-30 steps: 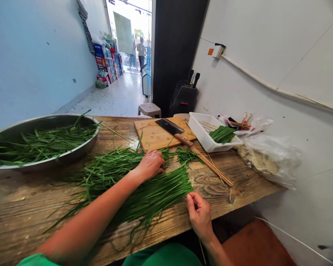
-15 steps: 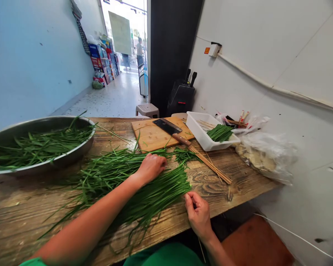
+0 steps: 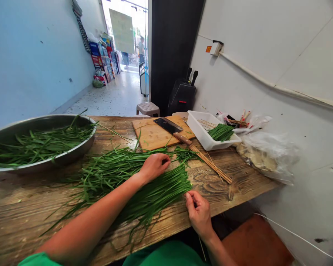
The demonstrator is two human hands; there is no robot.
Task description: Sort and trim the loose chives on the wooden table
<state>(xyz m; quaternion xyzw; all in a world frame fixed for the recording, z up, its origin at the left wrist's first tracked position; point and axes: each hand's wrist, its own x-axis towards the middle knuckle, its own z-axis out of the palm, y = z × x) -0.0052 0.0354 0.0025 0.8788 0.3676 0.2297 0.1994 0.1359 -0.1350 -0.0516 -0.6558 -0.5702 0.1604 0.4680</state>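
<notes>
Garlic chives (image 3: 158, 195) lie in a dense, aligned row on the wooden table, with their cut ends toward the right. A looser heap of chives (image 3: 108, 170) is behind them. My left hand (image 3: 155, 166) rests over the chives between row and heap, fingers curled toward the thumb; whatever is in them is hidden. By the front corner of the cut ends, my right hand (image 3: 199, 212) is closed in a pinch. A thin bamboo skewer (image 3: 202, 249) sticks out below this hand, its upper part hidden by the fingers.
A large metal basin (image 3: 93, 135) of chives stands at the left. Behind the chives, a cleaver (image 3: 169, 125) lies on a cutting board (image 3: 144, 135). Bamboo skewers (image 3: 213, 166), a white tub (image 3: 202, 135) and a plastic bag (image 3: 266, 151) are to the right, near the wall.
My left hand has risen slightly and shifted right, with more of a gap showing between thumb and fingers. The right hand has hardly moved. The view has shifted slightly.
</notes>
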